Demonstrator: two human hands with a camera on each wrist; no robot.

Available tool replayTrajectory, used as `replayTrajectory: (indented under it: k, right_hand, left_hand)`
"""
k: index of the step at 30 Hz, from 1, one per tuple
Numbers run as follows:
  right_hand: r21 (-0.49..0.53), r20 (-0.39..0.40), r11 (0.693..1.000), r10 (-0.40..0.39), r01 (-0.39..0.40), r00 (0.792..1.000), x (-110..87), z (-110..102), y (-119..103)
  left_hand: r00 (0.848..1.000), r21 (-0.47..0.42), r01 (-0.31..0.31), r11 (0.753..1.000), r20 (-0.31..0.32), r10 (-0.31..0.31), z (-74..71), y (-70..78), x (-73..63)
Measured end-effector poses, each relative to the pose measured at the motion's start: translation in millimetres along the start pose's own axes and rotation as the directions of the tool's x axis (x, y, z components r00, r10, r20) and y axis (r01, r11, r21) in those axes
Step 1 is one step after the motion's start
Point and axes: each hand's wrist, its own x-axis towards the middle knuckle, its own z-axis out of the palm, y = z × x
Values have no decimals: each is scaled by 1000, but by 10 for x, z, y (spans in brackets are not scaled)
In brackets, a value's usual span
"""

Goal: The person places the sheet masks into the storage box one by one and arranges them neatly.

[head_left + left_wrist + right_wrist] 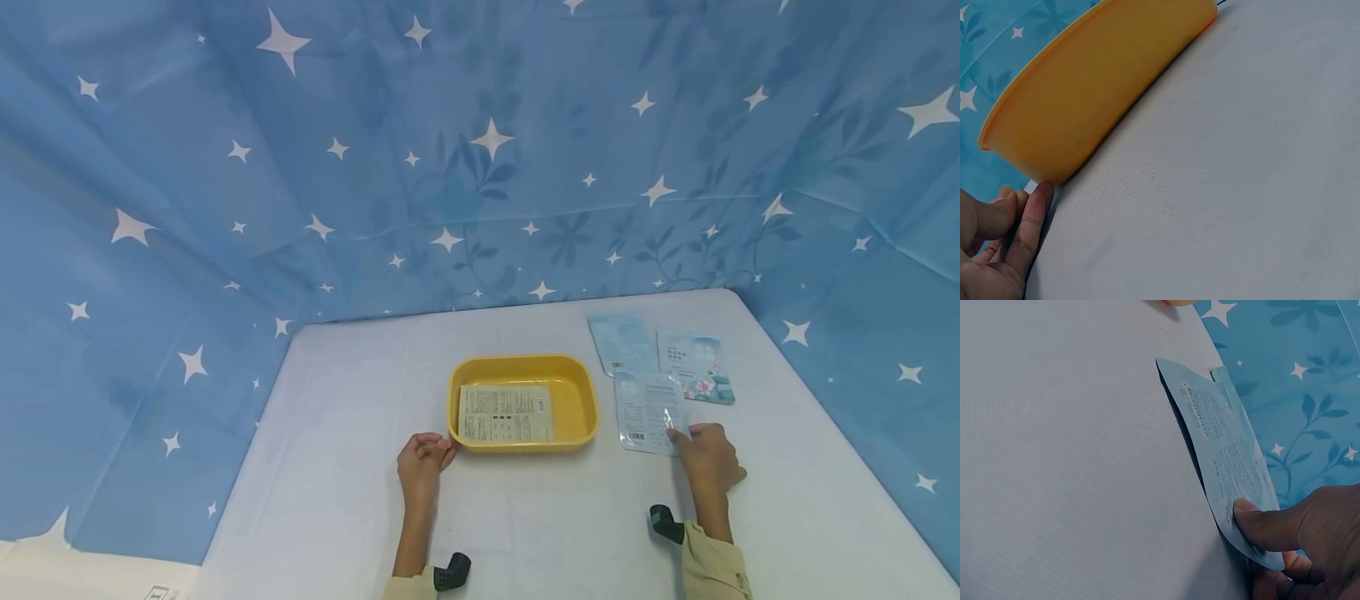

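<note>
The right hand pinches a pale-blue packet at 3 o'clock of a yellow tray, whose 8-o'clock corner the left hand touches with loose grip, perhaps to steady it.

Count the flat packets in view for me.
4. A printed packet lies in the yellow tray. Right of it: a pale blue packet at the back, a flowered packet beside it, and a front packet pinched by the right hand. More could be hidden underneath.
</note>
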Motion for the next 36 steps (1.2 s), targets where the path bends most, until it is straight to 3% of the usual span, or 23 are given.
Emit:
replayTrajectory:
  k: [12, 20, 26, 33, 36]
  right_hand:
    - [-35, 25, 999, -25, 26, 999, -26, -18, 39]
    - [50, -10, 998, -49, 50, 999, -1, -29, 69]
    - [108, -36, 993, -35, 39, 999, -4, -26, 102]
    - [264, -109, 961, -52, 80, 993, 14, -43, 89]
    - [317, -104, 946, -31, 63, 994, 29, -55, 80]
  left_hand:
    - [1000, 51, -18, 999, 16, 17, 18, -32, -3]
    - [998, 116, -66, 991, 15, 65, 34, -26, -30]
    - [995, 95, -100, 990, 33, 97, 21, -39, -34]
    - [990, 72, -130, 989, 63, 125, 4, -61, -44]
    - [988, 97, -146, 985, 72, 139, 6, -81, -45]
